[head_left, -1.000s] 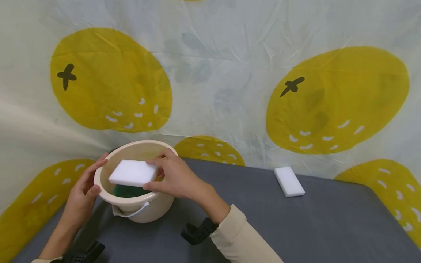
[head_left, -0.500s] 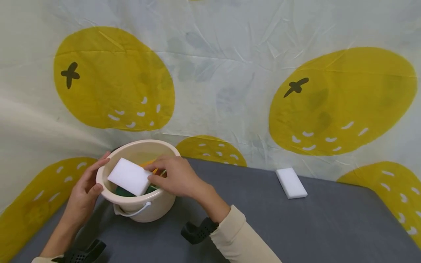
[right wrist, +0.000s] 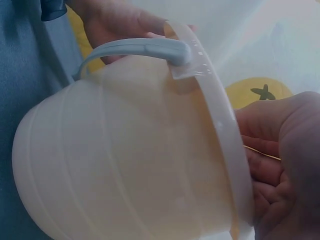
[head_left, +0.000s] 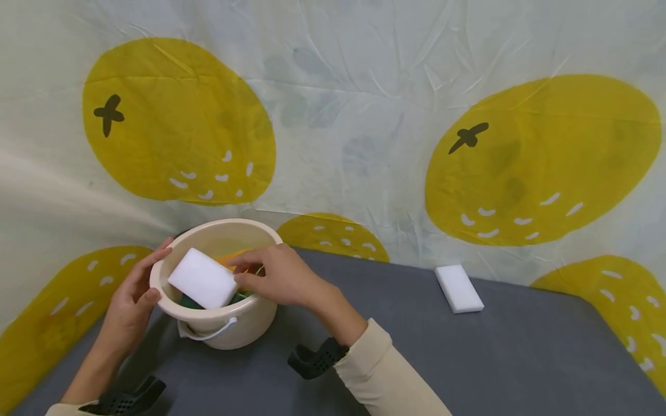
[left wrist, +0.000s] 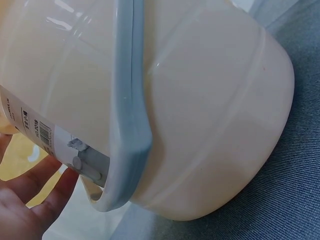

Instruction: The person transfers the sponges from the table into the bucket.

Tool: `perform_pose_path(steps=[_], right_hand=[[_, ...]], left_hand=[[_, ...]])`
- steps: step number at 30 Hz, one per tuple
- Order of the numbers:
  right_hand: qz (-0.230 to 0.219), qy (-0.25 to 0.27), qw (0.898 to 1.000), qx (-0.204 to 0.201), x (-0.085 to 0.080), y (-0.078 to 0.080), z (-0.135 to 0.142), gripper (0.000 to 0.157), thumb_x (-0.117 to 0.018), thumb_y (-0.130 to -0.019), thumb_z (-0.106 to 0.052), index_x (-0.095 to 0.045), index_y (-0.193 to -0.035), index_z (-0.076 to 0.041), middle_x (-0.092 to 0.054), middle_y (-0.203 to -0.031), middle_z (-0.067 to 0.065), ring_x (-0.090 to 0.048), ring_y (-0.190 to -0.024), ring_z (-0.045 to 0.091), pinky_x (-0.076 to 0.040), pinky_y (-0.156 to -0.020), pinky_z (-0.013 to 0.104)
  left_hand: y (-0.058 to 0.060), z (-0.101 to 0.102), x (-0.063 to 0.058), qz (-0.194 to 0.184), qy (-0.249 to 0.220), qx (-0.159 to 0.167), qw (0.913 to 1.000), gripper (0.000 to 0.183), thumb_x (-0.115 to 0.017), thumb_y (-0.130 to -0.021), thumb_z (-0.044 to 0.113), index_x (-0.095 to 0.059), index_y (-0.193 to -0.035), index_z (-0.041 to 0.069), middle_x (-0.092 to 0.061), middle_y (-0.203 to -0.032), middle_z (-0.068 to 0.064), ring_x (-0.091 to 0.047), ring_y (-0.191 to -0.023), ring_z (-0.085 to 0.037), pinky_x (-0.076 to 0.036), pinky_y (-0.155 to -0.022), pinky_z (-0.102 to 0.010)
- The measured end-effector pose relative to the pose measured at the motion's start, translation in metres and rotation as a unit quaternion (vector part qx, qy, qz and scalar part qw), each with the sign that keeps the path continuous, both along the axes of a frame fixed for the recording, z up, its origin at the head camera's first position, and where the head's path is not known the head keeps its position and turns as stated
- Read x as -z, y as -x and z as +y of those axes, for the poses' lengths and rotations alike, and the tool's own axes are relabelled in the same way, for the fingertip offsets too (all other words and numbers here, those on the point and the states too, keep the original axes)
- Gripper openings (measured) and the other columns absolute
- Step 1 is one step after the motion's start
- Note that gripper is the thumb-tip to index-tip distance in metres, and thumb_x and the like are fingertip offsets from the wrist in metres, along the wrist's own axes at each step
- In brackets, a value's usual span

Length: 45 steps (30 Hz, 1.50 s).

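Observation:
A cream bucket [head_left: 244, 326] with a pale handle [head_left: 210, 333] stands at the left of the grey surface. My left hand [head_left: 130, 306] holds its left side at the rim, thumb near the front; the left wrist view shows fingertips against the label [left wrist: 62, 142]. A white sponge block [head_left: 203, 278] lies tilted inside the bucket's mouth. My right hand [head_left: 286, 277] reaches over the right rim, thumb and index finger pinching the sponge's right corner. Under and behind it, green [head_left: 189, 302] and orange [head_left: 229, 256] items show in part. In the right wrist view the bucket wall hides the right fingertips.
A second white sponge block [head_left: 459, 289] lies on the grey surface [head_left: 395, 335] to the right. Behind hangs a pale cloth [head_left: 343, 115] printed with yellow fruit, close to the bucket's back.
The white sponge has gone from level above the bucket's mouth to lower and tilted inside it, with my right hand turning along. My left hand stays on the bucket.

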State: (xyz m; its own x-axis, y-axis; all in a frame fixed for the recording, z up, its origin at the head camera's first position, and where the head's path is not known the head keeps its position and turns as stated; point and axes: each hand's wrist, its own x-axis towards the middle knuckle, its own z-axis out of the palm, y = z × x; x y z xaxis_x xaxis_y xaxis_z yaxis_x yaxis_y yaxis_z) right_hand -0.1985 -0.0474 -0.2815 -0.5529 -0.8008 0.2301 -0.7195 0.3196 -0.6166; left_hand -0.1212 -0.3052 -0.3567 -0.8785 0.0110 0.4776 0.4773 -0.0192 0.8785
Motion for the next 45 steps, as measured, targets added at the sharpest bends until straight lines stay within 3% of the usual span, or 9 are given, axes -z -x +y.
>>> perform_pose_path(steps=[5,12,18,24,29,35,42,45], right_hand=[[-0.024,-0.007,1.000,-0.013,-0.001,0.000,0.000,0.031,-0.056,-0.088,-0.024,-0.059,-0.119,-0.017,-0.061,-0.090,-0.015,-0.054,-0.075,-0.004,-0.043,-0.063,0.012],[-0.016,-0.034,0.999,-0.011,-0.006,-0.004,-0.004,0.034,-0.059,-0.087,-0.022,-0.057,-0.120,-0.019,-0.063,-0.092,-0.012,-0.054,-0.077,-0.004,-0.043,-0.059,0.012],[-0.031,0.004,0.999,0.015,-0.010,-0.004,0.006,0.031,-0.057,-0.088,-0.022,-0.058,-0.119,-0.019,-0.060,-0.101,-0.012,-0.053,-0.081,-0.005,-0.045,-0.060,0.014],[-0.050,0.054,0.996,0.051,-0.012,-0.002,0.035,0.032,-0.056,-0.088,-0.021,-0.057,-0.120,-0.016,-0.057,-0.112,-0.007,-0.054,-0.088,0.003,-0.045,-0.072,0.017],[-0.024,0.059,0.995,0.081,-0.008,-0.001,0.060,0.033,-0.057,-0.088,-0.021,-0.057,-0.120,-0.016,-0.057,-0.111,-0.006,-0.053,-0.087,0.004,-0.046,-0.074,0.020],[0.012,0.060,0.992,0.111,0.006,0.003,0.097,0.032,-0.059,-0.086,-0.020,-0.057,-0.118,-0.021,-0.055,-0.115,-0.008,-0.054,-0.087,0.003,-0.047,-0.072,0.021],[0.036,0.055,0.984,0.167,0.026,0.008,0.142,0.033,-0.061,-0.085,-0.019,-0.057,-0.118,-0.021,-0.057,-0.108,-0.008,-0.056,-0.087,0.005,-0.047,-0.070,0.021],[0.048,0.063,0.979,0.188,0.035,0.006,0.159,0.033,-0.062,-0.084,-0.017,-0.058,-0.117,-0.020,-0.059,-0.105,-0.008,-0.057,-0.086,0.007,-0.048,-0.069,0.022]], left_hand=[[-0.003,0.002,-0.003,-0.022,-0.002,-0.011,0.9997,0.053,-0.051,-0.091,0.013,-0.028,-0.137,-0.002,-0.016,-0.147,-0.010,-0.018,-0.130,-0.022,-0.033,-0.093,-0.017],[-0.004,0.003,-0.003,-0.012,-0.010,-0.005,0.9999,0.054,-0.051,-0.091,0.013,-0.027,-0.136,-0.004,-0.016,-0.146,-0.011,-0.018,-0.130,-0.023,-0.032,-0.094,-0.017],[-0.003,0.004,-0.004,-0.015,-0.007,-0.004,0.9999,0.053,-0.050,-0.091,0.012,-0.027,-0.137,-0.003,-0.016,-0.147,-0.010,-0.018,-0.130,-0.023,-0.032,-0.094,-0.017],[-0.001,0.003,-0.003,-0.020,-0.006,-0.007,0.9998,0.053,-0.050,-0.091,0.011,-0.027,-0.137,-0.003,-0.016,-0.147,-0.011,-0.018,-0.130,-0.023,-0.032,-0.094,-0.017],[0.000,0.000,0.000,-0.006,-0.011,0.001,0.9999,0.053,-0.050,-0.091,0.010,-0.028,-0.137,-0.002,-0.016,-0.146,-0.011,-0.018,-0.130,-0.023,-0.032,-0.093,-0.017],[0.001,0.000,0.002,0.018,-0.019,0.022,0.9994,0.052,-0.049,-0.091,0.008,-0.026,-0.137,-0.004,-0.016,-0.146,-0.012,-0.017,-0.130,-0.023,-0.032,-0.094,-0.018],[-0.003,0.004,-0.003,-0.016,-0.026,0.000,0.9995,0.053,-0.050,-0.091,0.010,-0.027,-0.137,-0.003,-0.016,-0.146,-0.011,-0.016,-0.131,-0.023,-0.031,-0.095,-0.018],[-0.002,0.004,-0.005,-0.010,-0.025,0.006,0.9996,0.053,-0.049,-0.091,0.010,-0.026,-0.137,-0.004,-0.016,-0.146,-0.011,-0.016,-0.131,-0.023,-0.031,-0.095,-0.018]])
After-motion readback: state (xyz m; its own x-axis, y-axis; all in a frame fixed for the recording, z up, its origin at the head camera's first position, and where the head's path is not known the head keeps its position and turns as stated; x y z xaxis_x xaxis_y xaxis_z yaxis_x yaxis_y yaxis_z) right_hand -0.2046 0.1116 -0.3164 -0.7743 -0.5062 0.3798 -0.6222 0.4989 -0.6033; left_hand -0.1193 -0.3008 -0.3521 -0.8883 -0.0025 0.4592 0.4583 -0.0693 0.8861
